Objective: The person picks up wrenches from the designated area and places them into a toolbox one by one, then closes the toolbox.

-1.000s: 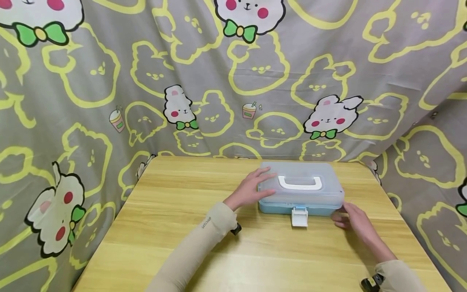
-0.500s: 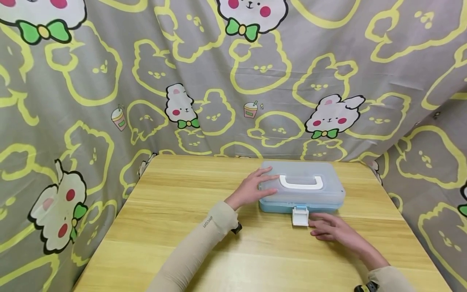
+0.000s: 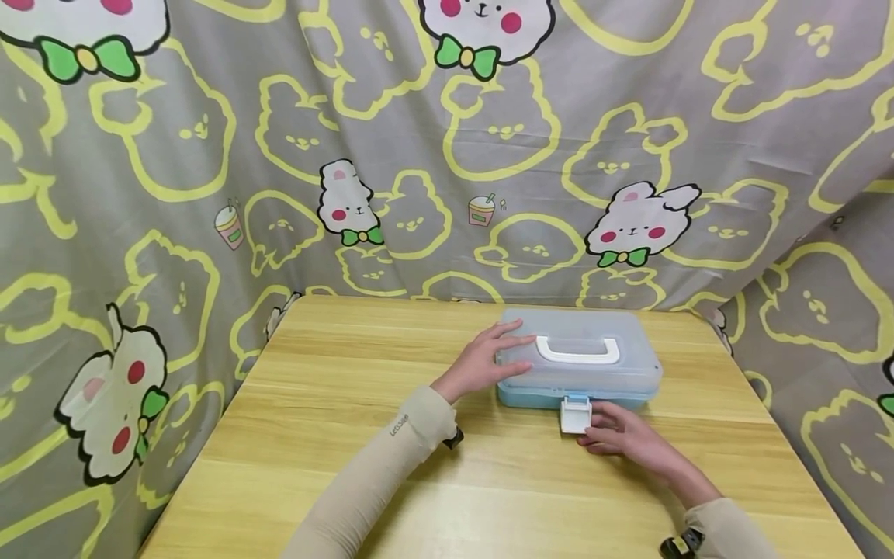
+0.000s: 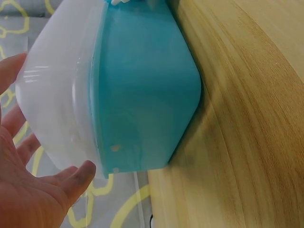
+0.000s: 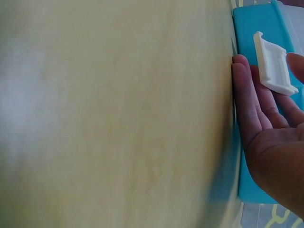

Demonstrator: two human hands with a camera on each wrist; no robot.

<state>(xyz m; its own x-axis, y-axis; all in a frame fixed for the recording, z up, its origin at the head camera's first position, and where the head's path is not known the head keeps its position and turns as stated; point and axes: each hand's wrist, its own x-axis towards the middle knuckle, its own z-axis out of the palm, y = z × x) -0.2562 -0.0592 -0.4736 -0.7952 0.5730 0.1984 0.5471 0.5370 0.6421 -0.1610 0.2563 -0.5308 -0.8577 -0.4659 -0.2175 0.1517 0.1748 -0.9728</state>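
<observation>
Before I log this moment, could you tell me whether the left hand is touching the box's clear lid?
Touching: in the head view the left hand lies with straight fingers on the left end of the clear lid.

Bare table (image 3: 349, 435) leftward; box (image 3: 580, 373) mid-table; curtain (image 3: 209, 194) behind

One short line of small dark print runs along the beige sleeve (image 3: 412, 423) of the left forearm, just behind the wrist of the left hand (image 3: 482, 361). The letters are tiny and blurred in the head view; the word seems to begin "Let", but the rest cannot be read with certainty. Neither wrist view shows any writing. The plastic box (image 3: 580, 365) between the hands, its white latch (image 3: 576, 416) and the wooden table (image 3: 335, 404) carry no lettering, numbers or labels. The patterned curtain (image 3: 209, 155) behind shows cartoon animals and drink cups, with no readable words.
</observation>
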